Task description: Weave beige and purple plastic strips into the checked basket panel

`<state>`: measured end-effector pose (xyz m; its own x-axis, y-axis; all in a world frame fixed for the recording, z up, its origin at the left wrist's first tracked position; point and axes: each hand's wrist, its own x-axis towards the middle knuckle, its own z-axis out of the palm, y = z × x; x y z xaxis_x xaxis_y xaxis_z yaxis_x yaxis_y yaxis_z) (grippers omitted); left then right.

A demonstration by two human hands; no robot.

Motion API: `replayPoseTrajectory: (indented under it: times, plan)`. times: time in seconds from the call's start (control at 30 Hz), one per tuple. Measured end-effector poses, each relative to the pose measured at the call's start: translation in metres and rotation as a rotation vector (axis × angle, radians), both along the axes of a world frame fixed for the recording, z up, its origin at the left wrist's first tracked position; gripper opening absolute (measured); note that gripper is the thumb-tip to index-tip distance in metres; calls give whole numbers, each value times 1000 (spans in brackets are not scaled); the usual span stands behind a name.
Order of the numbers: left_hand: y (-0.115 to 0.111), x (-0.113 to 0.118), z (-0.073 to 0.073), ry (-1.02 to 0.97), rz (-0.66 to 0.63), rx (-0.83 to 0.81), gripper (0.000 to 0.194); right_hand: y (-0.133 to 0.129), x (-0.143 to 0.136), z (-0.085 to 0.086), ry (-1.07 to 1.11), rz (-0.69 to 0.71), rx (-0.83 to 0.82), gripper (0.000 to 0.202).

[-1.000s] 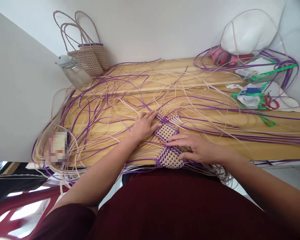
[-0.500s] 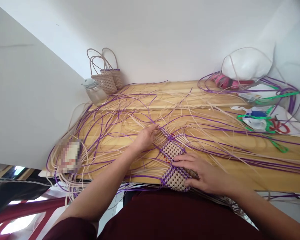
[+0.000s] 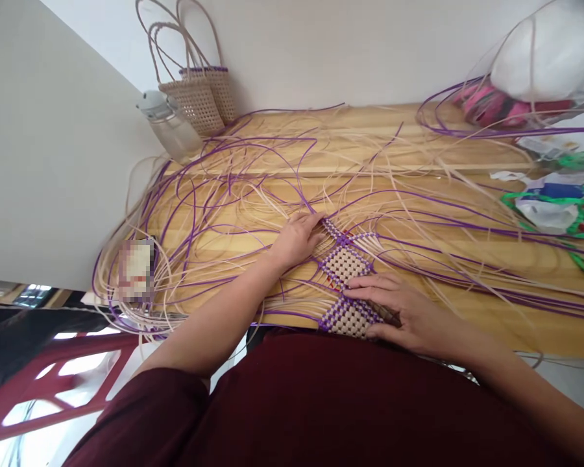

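Note:
A woven piece (image 3: 346,264) of beige and purple strands lies near the table's front edge, its diamond-shaped panels joined in a row. My left hand (image 3: 299,239) is at the upper left of it, fingers together by the narrow woven strip; what they pinch is too small to make out. Over the right side of the lower panel rests my right hand (image 3: 394,308), fingertips on the weave and thumb spread below. A brown stick-like tool (image 3: 385,314) shows under its palm, between thumb and fingers.
Loose strands (image 3: 253,175) spread across the wooden table (image 3: 370,117). Woven bags (image 3: 197,104) and a lidded jar (image 3: 172,133) stand at the back left. A white bundle (image 3: 549,52) and green-edged plastic (image 3: 545,211) lie right; a blurred-out object (image 3: 136,269) sits left.
The camera view has shifted, so the table and its objects appear higher and larger. Both hands keep nearly the same places on the weave.

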<state>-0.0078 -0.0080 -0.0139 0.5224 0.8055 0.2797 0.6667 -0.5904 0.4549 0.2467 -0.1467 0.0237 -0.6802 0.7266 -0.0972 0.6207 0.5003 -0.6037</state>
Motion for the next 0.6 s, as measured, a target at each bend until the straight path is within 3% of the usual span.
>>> replayPoseTrajectory:
  times: [0.4,0.6]
  plan:
    - [2,-3,-4,-12,-21,45,45,-2,-3,-2,4,-10,87,54]
    - [1,-3,-5,-21,-31,76,45,-8,3,-6,5,12,244,48]
